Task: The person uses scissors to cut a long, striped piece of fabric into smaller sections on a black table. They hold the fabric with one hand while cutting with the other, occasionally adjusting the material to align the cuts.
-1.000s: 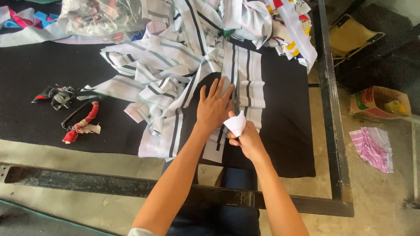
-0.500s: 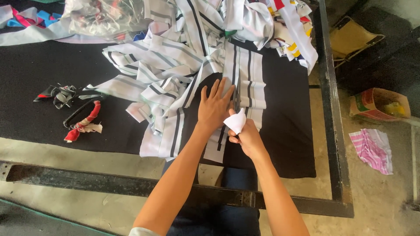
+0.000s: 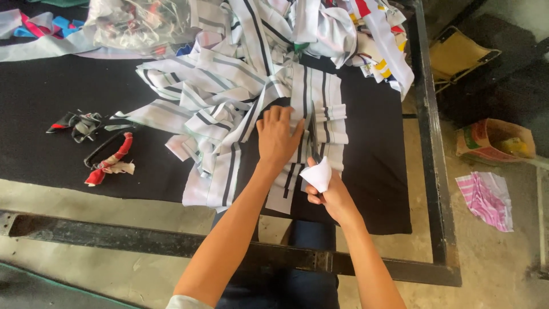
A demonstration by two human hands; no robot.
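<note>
My left hand lies flat, fingers spread, on a strip of white fabric with dark stripes spread over the black mat. Just right of it, my right hand grips a pair of scissors by a handle wrapped in white cloth. The dark blades point away from me along the strip, next to my left thumb. More striped strips lie heaped to the left and behind.
A second pair of scissors with a red and white wrapped handle and dark scraps lie at left. A clear plastic bag sits at the back. The metal table frame runs along the right. A cardboard box and pink cloth lie on the floor.
Both hands stay where they were on the striped strip. Only the view shifts slightly.
</note>
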